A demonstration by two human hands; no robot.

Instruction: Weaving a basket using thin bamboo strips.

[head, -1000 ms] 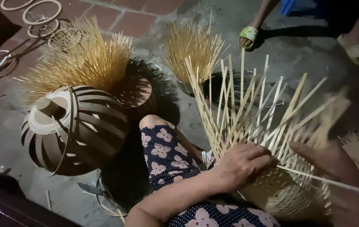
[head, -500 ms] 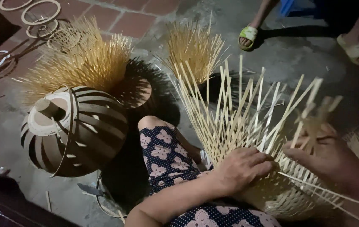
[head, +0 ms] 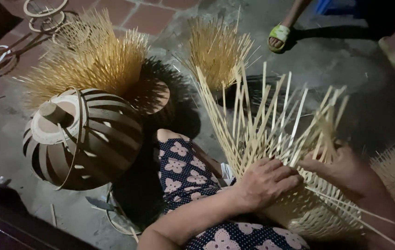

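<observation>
Pale straw weave against dark navy florals

The half-woven bamboo strip basket (head: 294,203) is pale yellow; the round slatted bamboo frame (head: 84,139) shows tan and dark brown stripes; the dark navy trousers (head: 186,173) carry pink flowers; a lime-green sandal (head: 279,33) rests on grey concrete floor (head: 345,69) beside reddish brick tiles (head: 132,11).

Basket-weaving yard: bamboo strips (head: 271,120), half-woven baskets (head: 86,139)

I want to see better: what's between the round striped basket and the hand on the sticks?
In the head view, a knee in flowered cloth lies between them.

Half-woven pale bamboo basket (head: 308,208), loose strips fanning upward, on lap.
</observation>
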